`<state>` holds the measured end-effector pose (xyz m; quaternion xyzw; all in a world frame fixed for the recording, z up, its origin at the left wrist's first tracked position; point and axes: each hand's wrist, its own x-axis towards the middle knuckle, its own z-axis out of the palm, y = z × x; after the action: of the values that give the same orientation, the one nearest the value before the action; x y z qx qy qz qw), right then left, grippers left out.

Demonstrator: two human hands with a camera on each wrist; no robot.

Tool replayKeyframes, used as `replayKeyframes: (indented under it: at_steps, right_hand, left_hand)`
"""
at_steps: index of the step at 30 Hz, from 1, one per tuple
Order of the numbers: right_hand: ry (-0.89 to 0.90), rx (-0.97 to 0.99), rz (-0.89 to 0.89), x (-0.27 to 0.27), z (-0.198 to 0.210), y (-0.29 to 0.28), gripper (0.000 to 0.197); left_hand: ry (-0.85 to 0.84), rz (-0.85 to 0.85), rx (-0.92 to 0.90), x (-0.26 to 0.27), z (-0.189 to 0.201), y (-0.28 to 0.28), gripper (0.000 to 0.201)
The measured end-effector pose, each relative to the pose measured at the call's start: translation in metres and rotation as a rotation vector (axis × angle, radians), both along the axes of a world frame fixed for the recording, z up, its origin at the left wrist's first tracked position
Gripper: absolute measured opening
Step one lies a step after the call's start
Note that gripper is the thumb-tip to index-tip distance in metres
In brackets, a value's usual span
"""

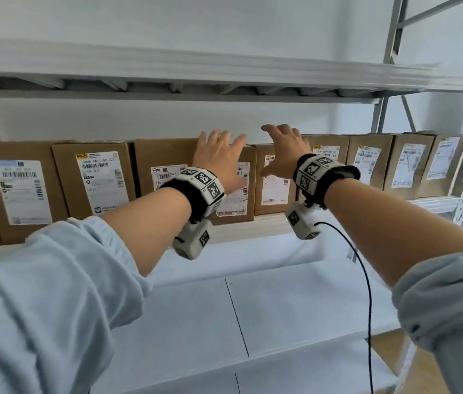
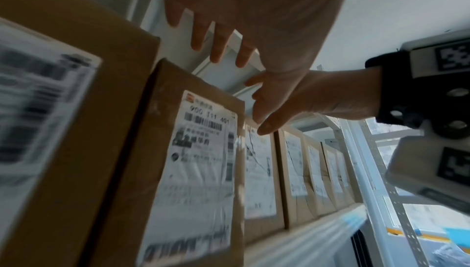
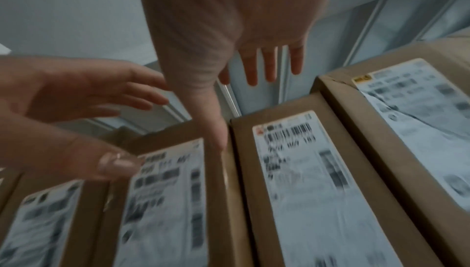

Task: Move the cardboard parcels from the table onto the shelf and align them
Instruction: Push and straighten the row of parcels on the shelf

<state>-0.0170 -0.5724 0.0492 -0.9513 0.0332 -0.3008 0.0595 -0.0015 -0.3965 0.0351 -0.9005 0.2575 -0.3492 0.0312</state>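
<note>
Running along the shelf (image 1: 253,226) below the fingers, a row of cardboard parcels (image 1: 97,180) stands label-out. Left hand (image 1: 219,160) and right hand (image 1: 284,149) hover, fingers spread apart, gripping nothing, just above the 401 parcel (image 2: 203,150).

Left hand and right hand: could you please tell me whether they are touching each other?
Apart. The head view shows the left hand and the right hand raised side by side, with a clear strip of background visible between them all the way down.
</note>
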Motion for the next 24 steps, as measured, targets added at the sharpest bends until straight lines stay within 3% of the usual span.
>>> replayKeyframes:
  at_steps: [6, 13, 16, 24]
  right_hand:
    - [0.370, -0.243, 0.071, 0.055, 0.053, -0.020, 0.128]
    - [0.613, -0.273, 0.185, 0.109, 0.059, -0.010, 0.111]
    - [0.639, -0.298, 0.195, 0.115, 0.056, -0.009, 0.107]
    - [0.558, -0.245, 0.195, 0.100, 0.061, -0.020, 0.126]
  left_hand:
    - [0.114, 0.090, 0.075, 0.037, 0.034, -0.042, 0.103]
    - [0.254, 0.173, 0.048, 0.065, 0.024, -0.049, 0.110]
    - [0.237, 0.180, 0.026, 0.066, 0.022, -0.050, 0.108]
    - [0.253, 0.175, 0.021, 0.061, 0.024, -0.050, 0.108]
